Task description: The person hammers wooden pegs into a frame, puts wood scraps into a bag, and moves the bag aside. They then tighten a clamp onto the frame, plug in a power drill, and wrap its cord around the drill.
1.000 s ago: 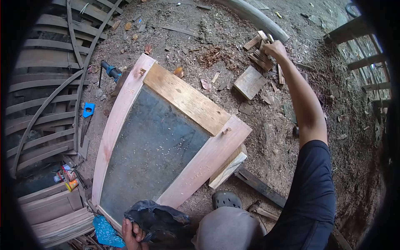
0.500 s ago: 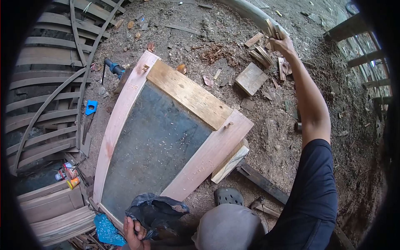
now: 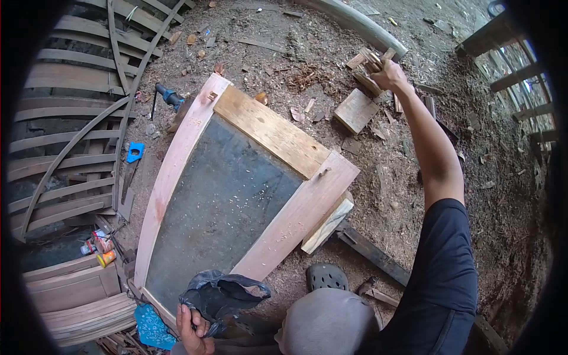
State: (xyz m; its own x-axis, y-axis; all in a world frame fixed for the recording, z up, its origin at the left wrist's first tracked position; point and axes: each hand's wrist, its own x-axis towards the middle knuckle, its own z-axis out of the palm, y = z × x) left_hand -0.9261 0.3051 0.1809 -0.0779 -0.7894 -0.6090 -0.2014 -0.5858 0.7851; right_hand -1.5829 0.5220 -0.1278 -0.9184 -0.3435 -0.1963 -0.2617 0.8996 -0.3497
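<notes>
Shifted since the earlier frame: our right hand (image 3: 387, 76), now lying closer to the loose scrap and less far out towards the end of the grey pole (image 3: 355, 26).

Head view, items as follows.
- Right hand: we are clenching it around several short wood pieces (image 3: 371, 60), above the sawdust-strewn ground (image 3: 378, 160); its fingertips are partly hiding from us.
- Left hand (image 3: 193, 331): we are grasping a black plastic bag (image 3: 222, 296) by its edge, the mouth gaping; the bag is overlapping the near end of the wooden frame (image 3: 177, 160).
- Wooden frame: lying before us, two pinkish side members and a yellowish crosspiece (image 3: 269, 130) surrounding a dark panel (image 3: 231, 195); small pegs are standing up near both far corners, and pale chips are dotting the panel.
- Square wooden block (image 3: 356, 110): resting on the ground between our right hand and the crosspiece.
- Blue-handled saw (image 3: 135, 152): lying outside the frame's left edge.
- Hammer (image 3: 368, 286): lying just beside our dark clog (image 3: 326, 276), near a dark beam (image 3: 376, 257).
</notes>
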